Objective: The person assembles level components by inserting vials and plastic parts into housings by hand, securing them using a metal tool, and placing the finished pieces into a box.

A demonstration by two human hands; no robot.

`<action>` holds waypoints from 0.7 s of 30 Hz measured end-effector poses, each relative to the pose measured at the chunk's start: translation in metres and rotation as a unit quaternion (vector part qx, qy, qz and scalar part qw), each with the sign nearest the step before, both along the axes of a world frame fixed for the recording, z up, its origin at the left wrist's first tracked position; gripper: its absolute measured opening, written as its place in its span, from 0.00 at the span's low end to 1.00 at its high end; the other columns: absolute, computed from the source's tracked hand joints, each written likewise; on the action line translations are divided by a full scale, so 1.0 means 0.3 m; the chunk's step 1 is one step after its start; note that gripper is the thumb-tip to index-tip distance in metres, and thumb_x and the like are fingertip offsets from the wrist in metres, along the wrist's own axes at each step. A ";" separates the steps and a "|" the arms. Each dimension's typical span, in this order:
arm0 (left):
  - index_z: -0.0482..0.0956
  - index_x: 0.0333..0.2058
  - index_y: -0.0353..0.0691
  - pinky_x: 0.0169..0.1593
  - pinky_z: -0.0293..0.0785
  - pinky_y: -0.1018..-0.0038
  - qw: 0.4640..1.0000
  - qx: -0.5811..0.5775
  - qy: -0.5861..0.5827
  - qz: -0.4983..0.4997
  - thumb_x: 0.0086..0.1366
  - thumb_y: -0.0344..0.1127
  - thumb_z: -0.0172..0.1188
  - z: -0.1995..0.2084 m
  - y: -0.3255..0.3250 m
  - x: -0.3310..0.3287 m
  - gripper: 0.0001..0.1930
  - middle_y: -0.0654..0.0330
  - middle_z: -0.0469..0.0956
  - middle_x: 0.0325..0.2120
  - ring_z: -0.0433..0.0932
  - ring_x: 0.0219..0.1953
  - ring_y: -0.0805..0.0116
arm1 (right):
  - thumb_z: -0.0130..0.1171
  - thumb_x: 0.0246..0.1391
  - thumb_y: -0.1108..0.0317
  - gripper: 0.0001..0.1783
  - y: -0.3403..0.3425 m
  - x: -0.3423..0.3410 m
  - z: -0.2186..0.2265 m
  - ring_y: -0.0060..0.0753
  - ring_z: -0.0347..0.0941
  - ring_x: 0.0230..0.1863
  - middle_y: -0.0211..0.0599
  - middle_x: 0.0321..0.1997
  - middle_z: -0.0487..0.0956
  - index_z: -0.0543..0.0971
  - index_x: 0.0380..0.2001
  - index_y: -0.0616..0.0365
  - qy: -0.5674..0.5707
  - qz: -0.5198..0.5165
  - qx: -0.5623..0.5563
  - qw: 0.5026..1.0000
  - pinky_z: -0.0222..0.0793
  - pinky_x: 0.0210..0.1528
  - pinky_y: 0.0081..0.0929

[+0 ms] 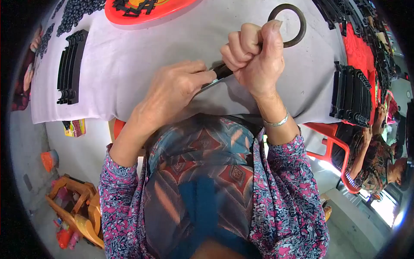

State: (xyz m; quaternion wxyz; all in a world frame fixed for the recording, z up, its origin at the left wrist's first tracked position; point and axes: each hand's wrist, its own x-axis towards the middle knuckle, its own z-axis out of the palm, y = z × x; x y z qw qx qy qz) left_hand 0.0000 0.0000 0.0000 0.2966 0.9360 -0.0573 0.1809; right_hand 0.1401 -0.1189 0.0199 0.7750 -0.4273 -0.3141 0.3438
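My right hand (258, 56) is closed in a fist, thumb raised, around a metal tool with a large dark ring (303, 26) at its upper end. Below the fist, a black piece (222, 71) with a shiny metal edge beside it slants down toward my left hand (174, 84). The left fingers are pinched on the lower end of this black piece, close over the table's near edge. Whether the shiny edge belongs to the ring-ended tool is hidden by my hands. Both hands are above the pale cloth-covered table (142, 47).
Black ribbed plastic parts stand in rows at the left (72, 67) and the right (351, 95). A red tray (125, 19) holds black strips, beside a heap of small black pieces (79, 17). A co-worker (371, 159) sits at right near a red chair (340, 146).
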 end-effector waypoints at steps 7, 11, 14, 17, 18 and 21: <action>0.77 0.32 0.38 0.31 0.69 0.63 1.000 -0.011 0.006 0.004 0.46 0.26 0.64 0.010 0.001 0.007 0.11 0.57 0.69 0.23 0.72 0.28 0.55 | 0.34 0.69 0.38 0.34 -0.002 0.024 -0.008 0.18 0.38 0.16 0.21 0.14 0.49 0.52 0.15 0.49 0.029 -0.002 0.036 0.999 0.36 0.17 0.22; 0.77 0.32 0.38 0.31 0.69 0.63 0.999 -0.016 0.030 -0.001 0.43 0.30 0.69 0.019 -0.001 0.006 0.15 0.58 0.69 0.24 0.72 0.29 0.55 | 0.37 0.70 0.41 0.34 0.004 0.023 -0.011 0.17 0.40 0.14 0.20 0.13 0.48 0.52 0.14 0.48 0.051 -0.003 0.057 0.997 0.37 0.16 0.22; 0.77 0.32 0.38 0.31 0.69 0.63 0.999 -0.011 0.031 -0.004 0.43 0.31 0.69 0.012 0.005 0.005 0.15 0.58 0.69 0.24 0.72 0.29 0.55 | 0.39 0.69 0.41 0.33 0.006 0.030 -0.018 0.17 0.40 0.14 0.20 0.13 0.49 0.52 0.14 0.49 0.054 0.022 0.058 0.997 0.38 0.16 0.22; 0.77 0.32 0.38 0.31 0.69 0.62 0.999 -0.020 0.027 -0.006 0.44 0.32 0.70 0.019 0.000 0.005 0.15 0.58 0.69 0.24 0.73 0.29 0.55 | 0.31 0.68 0.36 0.34 0.006 0.024 -0.021 0.18 0.37 0.17 0.20 0.14 0.49 0.53 0.15 0.48 0.083 -0.009 0.028 0.996 0.36 0.18 0.22; 0.77 0.32 0.38 0.31 0.69 0.62 0.999 -0.020 0.027 -0.006 0.44 0.32 0.70 0.013 0.002 0.004 0.15 0.58 0.69 0.24 0.73 0.29 0.55 | 0.31 0.68 0.36 0.34 0.002 0.031 -0.031 0.18 0.37 0.17 0.20 0.14 0.49 0.53 0.15 0.48 0.083 -0.009 0.028 0.996 0.36 0.18 0.22; 0.77 0.32 0.38 0.32 0.69 0.62 1.000 -0.003 0.028 -0.005 0.43 0.32 0.71 0.002 0.006 0.002 0.16 0.57 0.69 0.24 0.73 0.30 0.54 | 0.32 0.68 0.37 0.33 -0.003 0.052 -0.053 0.18 0.37 0.16 0.20 0.14 0.48 0.52 0.15 0.47 0.077 0.027 0.019 0.997 0.36 0.17 0.22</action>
